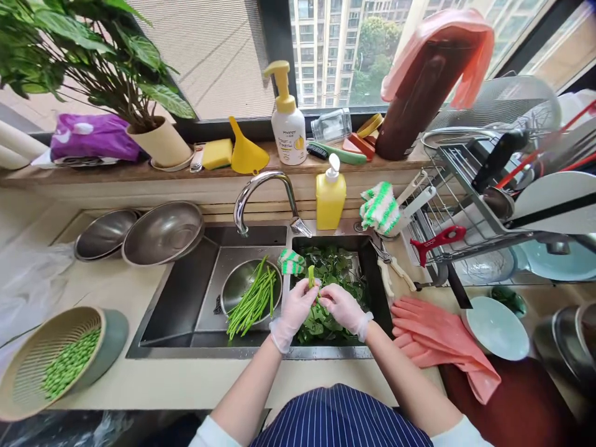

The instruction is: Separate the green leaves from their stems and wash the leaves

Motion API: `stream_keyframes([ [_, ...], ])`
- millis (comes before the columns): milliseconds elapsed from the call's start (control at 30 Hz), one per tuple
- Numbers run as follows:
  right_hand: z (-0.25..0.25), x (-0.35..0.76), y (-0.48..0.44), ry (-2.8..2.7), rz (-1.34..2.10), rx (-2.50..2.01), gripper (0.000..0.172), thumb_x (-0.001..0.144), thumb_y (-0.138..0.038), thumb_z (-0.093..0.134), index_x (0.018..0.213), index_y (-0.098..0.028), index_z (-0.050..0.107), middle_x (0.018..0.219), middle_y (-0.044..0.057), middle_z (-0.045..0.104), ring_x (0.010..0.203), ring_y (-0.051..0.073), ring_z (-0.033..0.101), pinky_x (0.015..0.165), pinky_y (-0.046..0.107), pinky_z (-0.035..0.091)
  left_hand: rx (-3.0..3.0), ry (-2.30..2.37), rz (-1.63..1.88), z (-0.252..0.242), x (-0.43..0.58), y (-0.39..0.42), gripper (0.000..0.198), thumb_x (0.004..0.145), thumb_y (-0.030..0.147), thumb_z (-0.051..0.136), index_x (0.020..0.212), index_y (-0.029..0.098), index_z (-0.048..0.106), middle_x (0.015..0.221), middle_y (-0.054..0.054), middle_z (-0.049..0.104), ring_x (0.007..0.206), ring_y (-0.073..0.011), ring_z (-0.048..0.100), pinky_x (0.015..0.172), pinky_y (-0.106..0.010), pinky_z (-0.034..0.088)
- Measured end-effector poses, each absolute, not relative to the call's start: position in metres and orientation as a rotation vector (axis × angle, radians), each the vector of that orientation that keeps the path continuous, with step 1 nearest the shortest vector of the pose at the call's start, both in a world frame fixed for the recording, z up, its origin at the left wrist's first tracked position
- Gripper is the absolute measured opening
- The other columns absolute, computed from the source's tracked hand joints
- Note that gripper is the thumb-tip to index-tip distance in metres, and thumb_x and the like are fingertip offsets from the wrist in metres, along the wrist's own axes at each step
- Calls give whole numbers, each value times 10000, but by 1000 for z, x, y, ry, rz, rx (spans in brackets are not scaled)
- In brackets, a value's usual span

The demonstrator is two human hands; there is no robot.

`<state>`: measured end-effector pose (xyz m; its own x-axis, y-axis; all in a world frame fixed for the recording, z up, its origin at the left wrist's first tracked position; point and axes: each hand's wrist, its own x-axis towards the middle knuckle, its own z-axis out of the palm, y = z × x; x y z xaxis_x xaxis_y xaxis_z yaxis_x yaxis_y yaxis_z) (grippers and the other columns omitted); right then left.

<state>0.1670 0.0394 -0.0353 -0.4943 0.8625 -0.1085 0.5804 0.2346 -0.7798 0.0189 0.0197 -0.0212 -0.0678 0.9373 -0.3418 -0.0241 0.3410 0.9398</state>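
Note:
Both my hands wear thin clear gloves and meet over the right sink basin. My left hand (298, 305) is closed around a short green stem (311, 274), whose pale green end sticks up above the fingers. Beside it my right hand (343, 307) pinches the lower part of the same green piece, its fingertips almost touching the left ones. Below them, leafy greens (321, 326) fill the basin. To the left, a metal bowl (229, 287) holds a bundle of long green stalks (255, 298). A green-and-white striped cloth (291, 262) hangs over the divider by the faucet.
A chrome faucet (267, 177) arches over the sink. Left stand metal bowls (162, 233) and a strainer basket (112, 344) with green beans. At right are pruning shears (385, 276), pink rubber gloves (442, 341), a pale bowl (496, 326) and a dish rack (459, 180).

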Motion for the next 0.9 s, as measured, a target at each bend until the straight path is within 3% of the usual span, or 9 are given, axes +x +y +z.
stream_keyframes([
  [133,-42,165,33,-2010,1103,-1324,188,865,-219,396,739,-189,533,746,15,542,686,138,473,671,261,404,804,1408,980,-17,27,19,337,706,434,667,865,138,642,728,-14,608,543,-87,510,503,-190,430],
  [400,-53,157,41,-1399,1179,-1534,263,865,-374,309,714,-216,455,637,-13,523,603,138,473,589,250,399,740,1396,1073,-7,39,11,327,685,441,682,820,147,629,731,-9,614,595,-103,550,507,-187,450],
  [633,-60,187,53,-1167,1260,-1563,315,850,-431,334,694,-204,487,613,-9,536,594,144,507,619,269,427,668,1361,1162,-9,28,6,367,654,442,712,853,153,604,743,-27,649,695,-153,622,623,-256,505],
  [767,-62,201,41,-1541,1249,-1527,320,876,-442,360,803,-201,557,749,11,594,702,155,529,702,284,425,640,1367,1180,-3,16,11,401,624,439,736,851,140,598,748,-48,662,675,-168,632,618,-273,509],
  [900,-63,201,23,-2072,1144,-1382,266,916,-313,350,821,-209,575,777,-2,606,738,146,522,927,382,336,594,1357,1216,2,8,15,390,650,439,718,860,146,568,808,-57,671,708,-172,641,634,-285,516],
])
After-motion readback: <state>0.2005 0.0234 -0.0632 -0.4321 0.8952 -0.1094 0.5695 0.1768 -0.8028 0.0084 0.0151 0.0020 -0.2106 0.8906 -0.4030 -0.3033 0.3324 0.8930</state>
